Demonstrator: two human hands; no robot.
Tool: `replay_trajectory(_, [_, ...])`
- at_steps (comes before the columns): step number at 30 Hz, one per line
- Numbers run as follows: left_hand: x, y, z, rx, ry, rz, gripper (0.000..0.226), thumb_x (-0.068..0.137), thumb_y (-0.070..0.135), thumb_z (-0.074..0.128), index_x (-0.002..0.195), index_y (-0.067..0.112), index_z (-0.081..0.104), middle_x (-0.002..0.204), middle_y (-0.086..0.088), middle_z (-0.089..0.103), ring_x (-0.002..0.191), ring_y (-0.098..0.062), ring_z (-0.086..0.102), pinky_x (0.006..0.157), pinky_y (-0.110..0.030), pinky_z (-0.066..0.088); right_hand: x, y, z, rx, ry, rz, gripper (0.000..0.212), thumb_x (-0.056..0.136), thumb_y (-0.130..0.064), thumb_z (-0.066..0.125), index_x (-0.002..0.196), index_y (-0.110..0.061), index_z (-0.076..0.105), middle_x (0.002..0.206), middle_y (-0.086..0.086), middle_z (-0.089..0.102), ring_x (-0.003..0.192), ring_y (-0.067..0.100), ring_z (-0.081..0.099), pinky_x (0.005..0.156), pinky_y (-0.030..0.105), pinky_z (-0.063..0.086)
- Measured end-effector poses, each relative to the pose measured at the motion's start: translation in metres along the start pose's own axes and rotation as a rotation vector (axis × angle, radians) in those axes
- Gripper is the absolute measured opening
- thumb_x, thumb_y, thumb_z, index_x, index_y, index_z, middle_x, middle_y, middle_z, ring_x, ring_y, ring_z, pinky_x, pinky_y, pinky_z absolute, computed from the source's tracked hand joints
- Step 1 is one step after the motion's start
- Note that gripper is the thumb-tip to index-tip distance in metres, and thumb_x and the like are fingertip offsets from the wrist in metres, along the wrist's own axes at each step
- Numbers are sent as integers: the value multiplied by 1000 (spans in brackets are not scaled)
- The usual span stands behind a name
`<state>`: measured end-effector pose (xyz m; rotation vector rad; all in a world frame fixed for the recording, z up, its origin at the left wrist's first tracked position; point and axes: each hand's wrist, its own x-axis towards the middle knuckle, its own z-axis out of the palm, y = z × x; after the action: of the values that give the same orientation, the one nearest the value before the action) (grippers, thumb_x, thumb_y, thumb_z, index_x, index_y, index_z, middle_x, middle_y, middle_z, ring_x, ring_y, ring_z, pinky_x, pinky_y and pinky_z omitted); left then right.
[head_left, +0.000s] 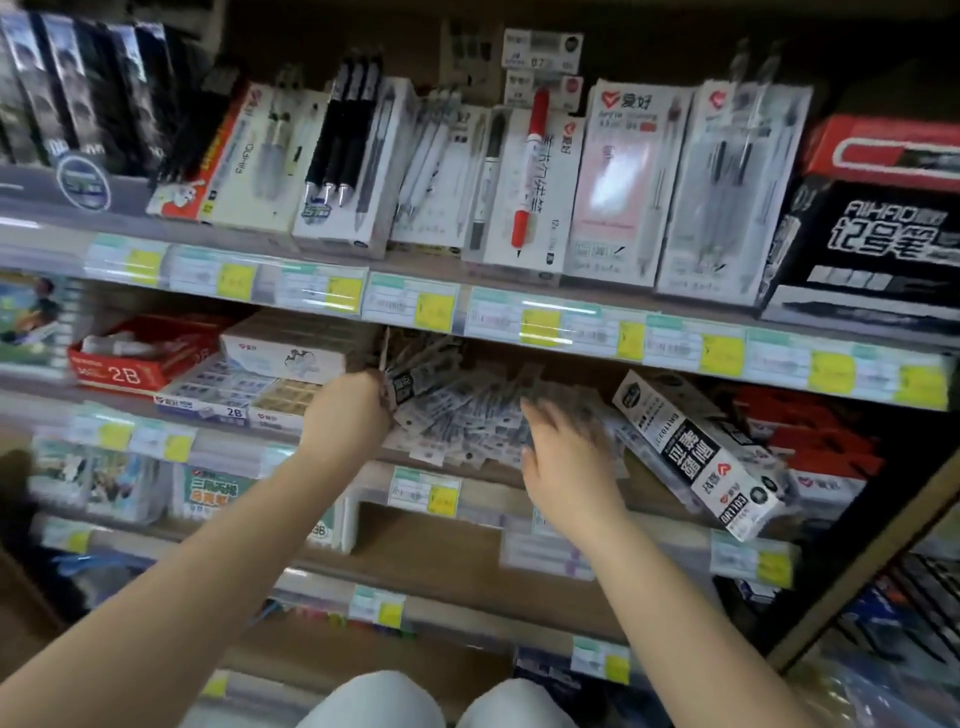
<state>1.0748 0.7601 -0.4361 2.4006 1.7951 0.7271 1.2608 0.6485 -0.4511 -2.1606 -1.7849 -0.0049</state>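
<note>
So the whole thing here comes down to where the loose pile of packets (467, 421) sits relative to the two hands. It's on the middle shelf (488, 475), spread out between them. The left hand (353, 410) is at the pile's left end and grips a fanned bundle of packets (402, 376) that sticks up and to the right out of the fist; the fingers themselves are hidden behind the back of the hand. The right hand (563, 457) is empty with loosely spread fingers, hovering at the pile's right end. It's blurry, so I can't tell if the fingertips touch anything. The packets are long thin strips in a jumble, most lying slanted rather than square to the shelf edge. My guess is the right hand is the one to grab next, since the nearest loose packets lie just far and left of its fingertips. A leaning black-and-white box (701, 452) crowds it on the right
</note>
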Motion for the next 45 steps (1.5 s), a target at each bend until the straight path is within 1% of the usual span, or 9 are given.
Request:
replay_trajectory(6, [-3, -2, 6, -8, -5, -15, 31, 87, 7, 51, 59, 9, 38, 54, -4, 36, 64, -30, 49, 55, -30, 34, 26, 4, 4, 56, -85, -106, 54, 100, -30, 33, 150, -25, 13, 158, -3, 15, 144, 22, 16, 118, 48, 8])
replay_trajectory(11, [-5, -2, 12, -45, -108, 49, 20, 91, 15, 55, 72, 7, 55, 69, -13, 56, 68, -28, 54, 58, -31, 42, 34, 10, -1, 92, -126, -139, 55, 100, -29, 36, 150, -24, 13, 157, -1, 16, 143, 24, 17, 117, 46, 16])
replay_trajectory(17, [-5, -6, 17, -37, 25, 79, 24, 90, 9, 53, 67, 9, 45, 55, -7, 43, 58, -27, 45, 53, -30, 34, 34, 18, -10, 114, -152, -108, 55, 100, -28, 36, 150, -24, 12, 158, -4, 13, 144, 21, 12, 118, 39, 11])
replay_trajectory(19, [-4, -11, 19, -10, 84, 110, 19, 86, 5, 56, 68, 3, 51, 57, -14, 51, 56, -29, 49, 52, -33, 40, 33, 19, -11, 94, -145, -110, 56, 100, -28, 36, 150, -24, 11, 158, -4, 13, 144, 20, 12, 118, 39, 10])
replay_trajectory(25, [-2, -20, 12, 42, 280, 472, 8, 68, 6, 63, 73, -1, 62, 42, -11, 50, 30, -26, 48, 32, -29, 43, 32, 16, -19, -5, -60, -108, 70, 96, -37, 44, 150, -26, 1, 160, -2, 1, 146, 24, 4, 117, 42, -1])
replay_trajectory(30, [3, -29, -5, 121, 307, 757, 22, 67, 1, 54, 86, 2, 64, 46, -7, 51, 35, -23, 48, 33, -28, 42, 36, -11, -24, -149, 38, -158, 88, 89, -50, 54, 150, -26, -6, 159, -2, 3, 145, 24, 5, 116, 46, 5])
replay_trajectory(36, [7, -44, -30, 201, 282, 1058, 33, 74, -2, 42, 104, -3, 55, 66, -14, 68, 51, -28, 64, 44, -33, 52, 49, -46, -21, -231, 77, -236, 85, 88, -45, 57, 150, -27, 2, 156, -2, 16, 141, 23, 14, 113, 45, 11])
replay_trajectory(41, [12, -47, -46, 223, 286, 1190, 46, 98, 3, 26, 91, -9, 69, 72, -18, 71, 60, -31, 69, 56, -39, 57, 55, -68, -22, -222, 52, -333, 81, 88, -32, 57, 149, -31, 5, 152, -5, 28, 137, 22, 26, 107, 41, 21])
replay_trajectory(45, [9, -38, -50, 212, 309, 1267, 54, 101, 9, 19, 95, -7, 70, 83, -18, 73, 69, -30, 71, 67, -41, 57, 51, -76, -25, -167, 55, -419, 66, 85, -28, 63, 143, -26, 32, 141, -3, 45, 131, 19, 37, 101, 36, 25])
